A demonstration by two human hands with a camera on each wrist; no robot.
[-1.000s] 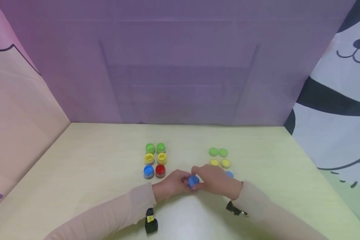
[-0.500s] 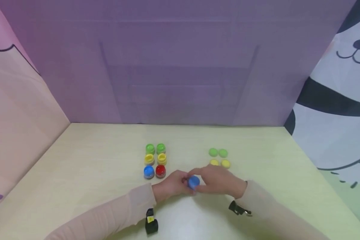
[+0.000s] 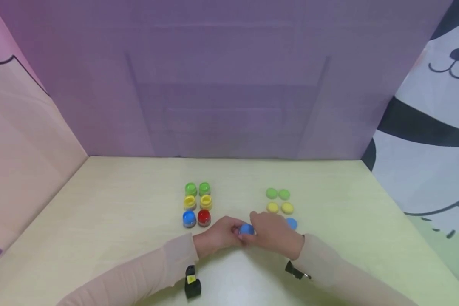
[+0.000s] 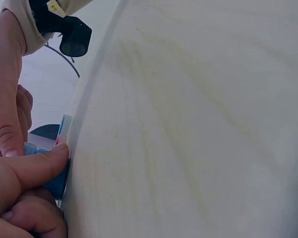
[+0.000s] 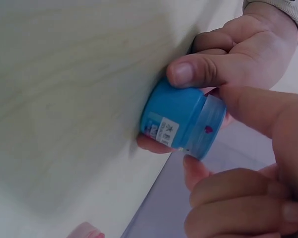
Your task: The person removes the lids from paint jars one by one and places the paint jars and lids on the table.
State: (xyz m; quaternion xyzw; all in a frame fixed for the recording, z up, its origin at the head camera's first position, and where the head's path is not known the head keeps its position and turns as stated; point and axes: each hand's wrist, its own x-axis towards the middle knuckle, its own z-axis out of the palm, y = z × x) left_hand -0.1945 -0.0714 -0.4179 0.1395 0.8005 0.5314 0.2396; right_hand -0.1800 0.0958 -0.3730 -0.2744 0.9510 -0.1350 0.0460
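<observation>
My left hand [image 3: 219,232] holds a small blue paint jar [image 5: 174,109] by its body, with the thumb along its side. The jar is tilted and has a pale label. My right hand [image 3: 273,231] is at its translucent lid [image 5: 208,126], pinching the rim between thumb and index finger. In the head view the lid's top looks blue and is partly covered by fingers. The left wrist view shows only a sliver of the blue jar between the hands. To the left stand a blue jar [image 3: 189,219] and a red jar [image 3: 204,217].
Behind those stand two yellow jars [image 3: 190,202] and two green jars [image 3: 191,189]. On the right lie flat round lids: green lids [image 3: 272,193], yellow lids [image 3: 273,207] and a blue lid [image 3: 291,223] partly behind my right hand. A purple panel [image 3: 229,85] bounds the table's [image 3: 130,199] far edge.
My right hand spread its fingers off the lid and shifted slightly right, then came back left and turned, closing on the lid. The left hand and the jar stay nearly in place.
</observation>
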